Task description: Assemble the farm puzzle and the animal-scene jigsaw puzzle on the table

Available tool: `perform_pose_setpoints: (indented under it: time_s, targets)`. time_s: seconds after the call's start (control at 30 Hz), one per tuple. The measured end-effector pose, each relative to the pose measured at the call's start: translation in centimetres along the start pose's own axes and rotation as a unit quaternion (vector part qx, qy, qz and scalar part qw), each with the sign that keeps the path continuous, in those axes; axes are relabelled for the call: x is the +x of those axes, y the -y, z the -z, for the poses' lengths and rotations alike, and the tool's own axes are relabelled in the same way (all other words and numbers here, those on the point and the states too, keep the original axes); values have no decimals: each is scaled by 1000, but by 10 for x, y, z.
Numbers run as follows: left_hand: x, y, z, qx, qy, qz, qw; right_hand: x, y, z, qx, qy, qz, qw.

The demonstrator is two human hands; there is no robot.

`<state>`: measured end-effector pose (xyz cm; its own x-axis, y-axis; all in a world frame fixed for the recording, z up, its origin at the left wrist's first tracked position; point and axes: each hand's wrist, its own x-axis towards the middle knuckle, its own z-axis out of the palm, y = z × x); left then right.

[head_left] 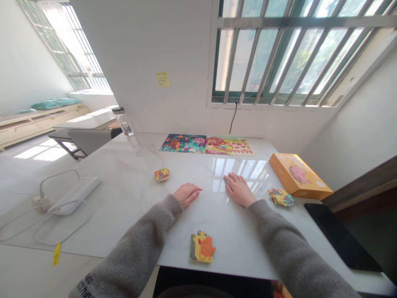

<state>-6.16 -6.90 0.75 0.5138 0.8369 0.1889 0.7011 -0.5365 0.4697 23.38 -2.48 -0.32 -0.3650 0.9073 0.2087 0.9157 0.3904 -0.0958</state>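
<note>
Both forearms extend forward and converge inward. The left arm (139, 238), in a grey ribbed-knit sleeve with dark lettering, runs from lower left; the right arm (287, 240), in a matching grey sleeve, runs from lower right. Cuffs end at the wrists. The left grip (187, 194), a bare hand, is palm down, fingers directed inward. The right grip (238, 189), also bare, is palm down, fingers extended forward and inward. The hands are apart.
</note>
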Motion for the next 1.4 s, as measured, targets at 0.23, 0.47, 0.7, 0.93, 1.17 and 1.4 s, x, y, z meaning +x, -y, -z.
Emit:
perform_pose_setpoints:
  time_s: [0.23, 0.47, 0.7, 0.93, 1.17, 1.4]
  targets:
    - [-46, -68, 20, 82, 152, -83, 981, -1, 1, 1, 10, 4, -2, 1000]
    - [-65, -95, 13, 208, 193, -94, 954, 0, -1, -1, 15, 7, -3, 1000]
    - [-48, -93, 3, 218, 189, -120, 950, -1, -1, -1, 14, 7, 0, 1000]
    - [14, -50, 0, 169, 108, -65, 978, -1, 1, 2, 12, 12, -3, 1000]
    - [38, -26, -9, 125, 52, -18, 991, -2, 1, 4, 24, 9, -2, 1000]
    - [33, -20, -16, 71, -20, 6, 997, -3, 18, 16, 211, -70, 67, 973]
